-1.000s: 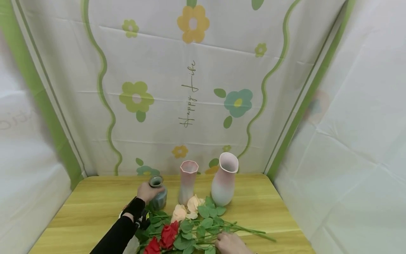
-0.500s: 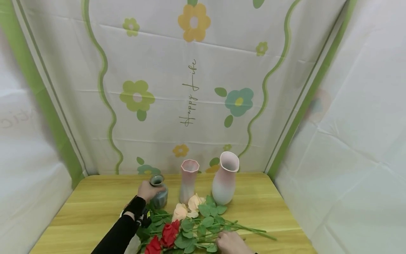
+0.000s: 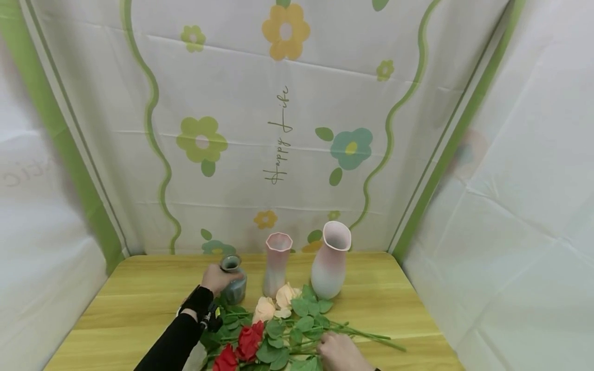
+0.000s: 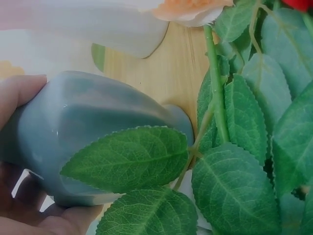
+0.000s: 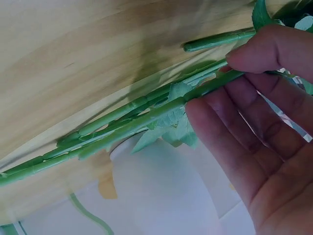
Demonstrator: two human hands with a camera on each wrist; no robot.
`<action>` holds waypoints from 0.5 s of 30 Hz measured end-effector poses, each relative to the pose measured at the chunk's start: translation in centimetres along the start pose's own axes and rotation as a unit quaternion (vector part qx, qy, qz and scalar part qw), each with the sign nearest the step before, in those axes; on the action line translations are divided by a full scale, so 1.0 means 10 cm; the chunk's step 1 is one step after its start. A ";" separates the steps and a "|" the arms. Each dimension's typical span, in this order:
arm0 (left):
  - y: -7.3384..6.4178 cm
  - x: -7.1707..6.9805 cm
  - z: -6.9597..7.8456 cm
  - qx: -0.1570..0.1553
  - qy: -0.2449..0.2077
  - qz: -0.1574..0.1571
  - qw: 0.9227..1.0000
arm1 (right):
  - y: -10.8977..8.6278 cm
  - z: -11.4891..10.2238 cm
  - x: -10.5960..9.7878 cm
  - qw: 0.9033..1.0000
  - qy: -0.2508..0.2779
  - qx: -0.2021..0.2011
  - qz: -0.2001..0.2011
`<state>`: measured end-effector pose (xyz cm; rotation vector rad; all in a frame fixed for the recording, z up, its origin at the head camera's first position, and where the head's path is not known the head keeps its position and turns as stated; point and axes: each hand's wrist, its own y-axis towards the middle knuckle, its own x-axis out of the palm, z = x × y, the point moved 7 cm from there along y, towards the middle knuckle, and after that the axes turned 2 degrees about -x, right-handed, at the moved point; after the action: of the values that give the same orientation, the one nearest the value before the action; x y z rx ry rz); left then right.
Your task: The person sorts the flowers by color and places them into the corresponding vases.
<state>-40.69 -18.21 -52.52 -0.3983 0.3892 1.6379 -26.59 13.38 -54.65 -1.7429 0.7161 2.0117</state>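
Note:
At the left of the table, my left hand (image 3: 218, 279) grips a small blue-grey glazed vase (image 3: 235, 289) round its neck and shoulder. In the left wrist view the vase (image 4: 98, 127) stands on its base, with green rose leaves (image 4: 129, 159) overlapping it. My right hand (image 3: 342, 352) is at the stems of the artificial roses, low in the head view. Its thumb and fingers (image 5: 210, 122) pinch one green rose stem (image 5: 146, 117) in the right wrist view. Two red roses (image 3: 249, 341) and pale peach roses (image 3: 285, 296) lie with their heads to the left.
A narrow pink-and-white vase (image 3: 276, 268) with a faceted rim stands behind the roses. Right of it is a taller, rounder pink-and-white vase (image 3: 328, 270). The wooden table (image 3: 394, 293) backs onto a white flowered cloth (image 3: 241, 93), with white cloth walls either side.
My right hand has risen slightly at the stems, and leaves beside it have shifted. The left hand stays on the blue-grey vase. The head view has tilted a little.

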 end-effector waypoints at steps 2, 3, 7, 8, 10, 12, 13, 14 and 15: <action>0.00 0.00 0.01 0.002 -0.002 0.000 1.000 | -0.01 0.01 -0.02 1.000 0.002 0.004 0.003; 0.00 0.00 0.01 0.001 -0.004 -0.001 1.000 | -0.02 0.01 -0.02 1.000 0.004 0.006 0.005; 0.00 0.00 0.02 0.001 -0.006 -0.004 1.000 | -0.05 0.03 -0.08 1.000 0.016 0.011 0.023; 0.00 0.00 0.02 0.000 -0.007 -0.005 1.000 | -0.06 0.03 -0.09 0.999 0.020 0.013 0.028; 0.00 0.00 0.02 0.000 -0.004 -0.004 1.000 | -0.08 0.04 -0.12 0.999 0.026 0.015 0.038; -0.01 -0.01 0.02 0.000 -0.001 -0.001 1.000 | -0.10 0.04 -0.13 0.998 0.029 0.020 0.045; -0.02 -0.01 0.02 -0.001 -0.001 0.000 1.000 | -0.11 0.04 -0.14 0.998 0.030 0.022 0.050; -0.02 -0.01 0.03 -0.001 -0.001 0.001 1.000 | -0.12 0.05 -0.15 0.998 0.033 0.025 0.054; -0.03 -0.02 0.03 -0.001 -0.001 0.003 1.000 | -0.12 0.05 -0.16 0.997 0.033 0.028 0.059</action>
<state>-40.41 -18.16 -52.15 -0.3978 0.3886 1.6434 -26.01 14.72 -53.19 -1.7798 0.9083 1.9964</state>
